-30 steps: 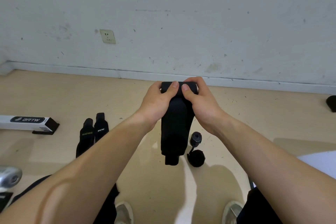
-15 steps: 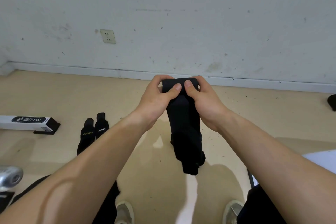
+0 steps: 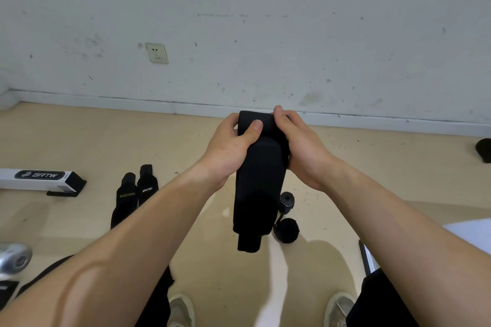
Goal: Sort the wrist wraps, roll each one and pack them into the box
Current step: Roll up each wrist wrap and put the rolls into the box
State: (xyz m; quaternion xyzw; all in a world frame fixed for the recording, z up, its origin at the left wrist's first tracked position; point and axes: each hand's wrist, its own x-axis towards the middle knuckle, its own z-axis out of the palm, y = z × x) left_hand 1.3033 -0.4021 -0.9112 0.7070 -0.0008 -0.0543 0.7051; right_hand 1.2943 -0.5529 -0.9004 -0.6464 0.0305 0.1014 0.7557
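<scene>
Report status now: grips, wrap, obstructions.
Left grip and right grip both pinch wrist wrap at top. That end rolled, tail hanging free. Rolled wrap on floor below; nothing blocking.

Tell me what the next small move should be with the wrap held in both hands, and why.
Likely roll the top down one turn. The left hand and right hand pinch the upper end of the black wrist wrap, which looks like a started roll, while most of its length hangs loose below. Two rolled wraps already lie on the floor.
</scene>
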